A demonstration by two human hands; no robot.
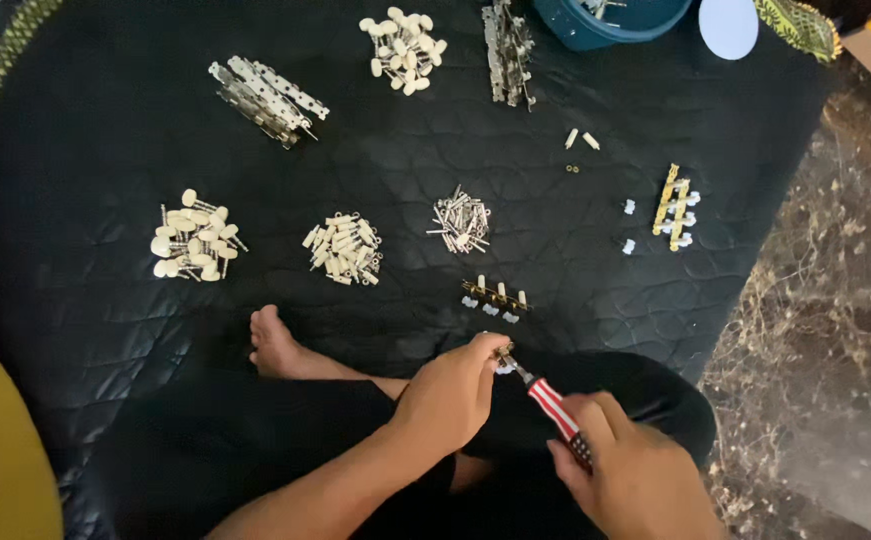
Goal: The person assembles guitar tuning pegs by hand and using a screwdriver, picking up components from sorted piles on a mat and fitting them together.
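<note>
My left hand (452, 393) is closed on a small metal piece with a white knob (503, 362), held low over my crossed legs. My right hand (627, 472) grips a red-and-white striped screwdriver (552, 403), its tip set against that piece. Just beyond my hands a brass strip with white knobs (495, 296) lies on the black quilted mat (105, 150).
Piles lie on the mat: cream-headed pegs (193, 238), cream knobs (345, 248), small metal screws (460, 220), metal plates (267, 97), more knobs (404, 48), a metal strip stack (507, 48), a gold assembly (675, 207). A blue bowl (605, 22) stands at the back. Marble floor (825, 300) lies right. My bare foot (273, 343) rests on the mat.
</note>
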